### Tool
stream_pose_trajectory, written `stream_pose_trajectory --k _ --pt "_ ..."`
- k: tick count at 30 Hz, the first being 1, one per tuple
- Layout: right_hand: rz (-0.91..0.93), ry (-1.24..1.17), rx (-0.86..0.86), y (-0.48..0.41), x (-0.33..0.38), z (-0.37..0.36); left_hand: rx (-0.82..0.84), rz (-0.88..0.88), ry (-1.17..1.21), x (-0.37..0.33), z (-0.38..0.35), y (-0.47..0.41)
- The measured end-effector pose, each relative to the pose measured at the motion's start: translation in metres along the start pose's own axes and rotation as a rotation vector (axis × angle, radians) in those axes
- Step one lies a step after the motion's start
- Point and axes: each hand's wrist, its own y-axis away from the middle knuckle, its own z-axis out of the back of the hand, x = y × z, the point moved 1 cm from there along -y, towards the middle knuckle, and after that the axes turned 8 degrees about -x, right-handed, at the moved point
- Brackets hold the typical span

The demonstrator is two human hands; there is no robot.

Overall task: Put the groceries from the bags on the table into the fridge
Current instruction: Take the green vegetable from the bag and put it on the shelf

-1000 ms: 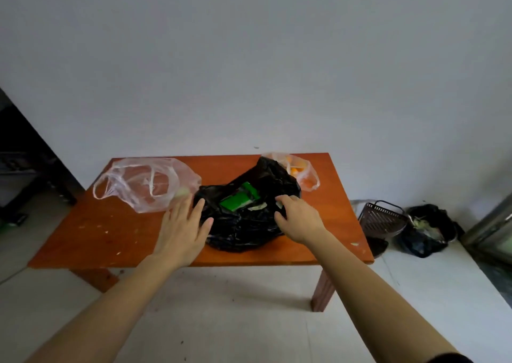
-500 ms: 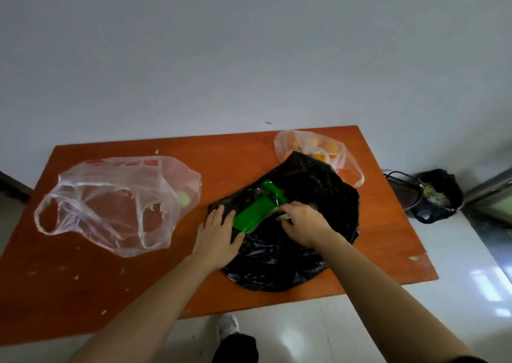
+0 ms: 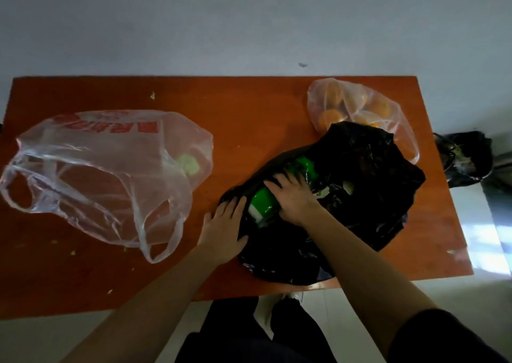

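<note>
right hand [image 3: 296, 199] seemingly grips green packet [image 3: 261, 200]; left hand [image 3: 224, 231], fingers [image 3: 232, 213] straight, presses black bag [image 3: 365, 196].

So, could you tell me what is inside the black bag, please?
A green packet shows inside the black bag, held by the right hand, pale scraps beside it. The hand covers its middle; the bag's folds hide anything deeper.

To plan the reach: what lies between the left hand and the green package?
In the head view, only a dark fold of the black bag; the left hand rests on its edge beside the green package.
</note>
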Motion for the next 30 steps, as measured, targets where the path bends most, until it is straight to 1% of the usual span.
stream_pose_trajectory --k 3,7,9,14,17,19,22,24,26,30 --pt "-0.002 0.097 -0.026 -0.009 -0.004 0.002 -0.027 -0.002 -0.033 0.002 -0.001 -0.002" --pt "-0.001 0.036 -0.066 -0.002 -0.018 0.0 0.007 0.013 -0.084 -0.001 -0.001 -0.008" --pt "-0.009 -0.023 -0.116 0.009 -0.024 -0.002 0.018 0.011 -0.132 -0.004 0.0 -0.011" --pt "-0.017 -0.293 -0.213 0.041 -0.049 0.003 0.022 0.058 -0.209 -0.019 0.009 -0.02" --pt "-0.03 -0.526 -0.344 0.064 -0.064 0.015 0.032 0.12 -0.226 -0.032 0.023 -0.027" --pt "-0.055 -0.677 -0.463 0.08 -0.072 0.028 0.016 0.15 -0.256 -0.038 0.037 -0.03" --pt "-0.093 -0.817 -0.696 0.105 -0.085 0.053 -0.039 0.169 -0.266 -0.045 0.066 -0.028" --pt "-0.12 -0.983 -0.786 0.124 -0.093 0.074 -0.104 0.158 -0.228 -0.052 0.09 -0.024" --pt "-0.143 -1.124 -0.865 0.144 -0.101 0.097 -0.244 0.141 -0.18 -0.062 0.118 -0.02" --pt "-0.219 -1.135 -1.074 0.19 -0.118 0.136 -0.642 0.038 -0.123 -0.098 0.179 -0.014"
